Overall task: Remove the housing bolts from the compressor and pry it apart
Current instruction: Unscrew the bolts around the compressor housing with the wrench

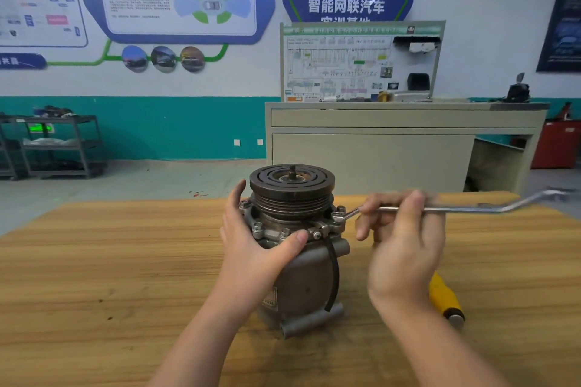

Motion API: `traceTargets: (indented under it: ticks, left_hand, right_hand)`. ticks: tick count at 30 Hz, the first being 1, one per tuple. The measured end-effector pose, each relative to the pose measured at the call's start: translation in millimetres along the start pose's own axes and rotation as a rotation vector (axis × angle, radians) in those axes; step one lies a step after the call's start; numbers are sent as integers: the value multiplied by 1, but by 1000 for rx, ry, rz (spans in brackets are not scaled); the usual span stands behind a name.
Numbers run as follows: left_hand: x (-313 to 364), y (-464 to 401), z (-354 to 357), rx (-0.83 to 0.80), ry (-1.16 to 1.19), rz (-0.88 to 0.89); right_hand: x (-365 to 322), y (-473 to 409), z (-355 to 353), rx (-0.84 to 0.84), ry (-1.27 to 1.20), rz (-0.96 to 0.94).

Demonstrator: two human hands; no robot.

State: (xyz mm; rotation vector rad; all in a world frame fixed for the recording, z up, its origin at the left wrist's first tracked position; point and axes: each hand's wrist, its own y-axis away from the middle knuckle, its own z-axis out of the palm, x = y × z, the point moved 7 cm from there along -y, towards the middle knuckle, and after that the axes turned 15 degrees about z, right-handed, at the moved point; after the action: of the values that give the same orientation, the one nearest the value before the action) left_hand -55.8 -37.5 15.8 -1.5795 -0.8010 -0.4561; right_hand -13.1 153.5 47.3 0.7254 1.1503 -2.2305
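Silver metal shows in the right hand (405, 248): a long wrench (446, 209) with a bend near its far end. The fingers (382, 203) curl around the thin bar close to its working end, and that end sits on a bolt (338, 214) at the right side of the compressor (295, 248). The rest of the wrench sticks out to the right, over the table and past its far right edge.

The left hand (251, 248) wraps around the left side of the compressor. Its thumb lies across the front of the bolt ring, and its fingers reach up behind, next to the dark round pulley (292, 188) on top. More bolts (257, 225) stand around the ring.

The grey compressor stands upright in the middle of the wooden table (94, 276). A black hose (334, 273) hangs down its front. A tool with a yellow handle (445, 298) lies on the table just right of the compressor, partly hidden behind the right wrist.

The table top is wide and bare to the left of the hands. Its far edge runs just behind the compressor.

Past the table stands a pale cabinet (393, 141) with a wiring board (358, 63) on top. A dark cart (59, 144) with shelves sits by the left wall, and its shelves hold some things too blurry to name. A red box (555, 144) stands at the far right
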Motion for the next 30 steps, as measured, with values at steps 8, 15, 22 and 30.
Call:
traceTargets:
  ticks: [8,15,22,30]
  left_hand:
    - [2,0,0,-1,12,-5]
    - [1,1,0,1,14,-6]
    - [-1,0,1,-1,19,-12]
    - [2,1,0,-20,19,-16]
  right_hand:
    - [29,-34,-21,140,-495,499]
    - [-7,-7,4,-73,67,-14]
    - [-15,42,35,-407,631,-701]
    - [30,-24,-5,15,-392,555]
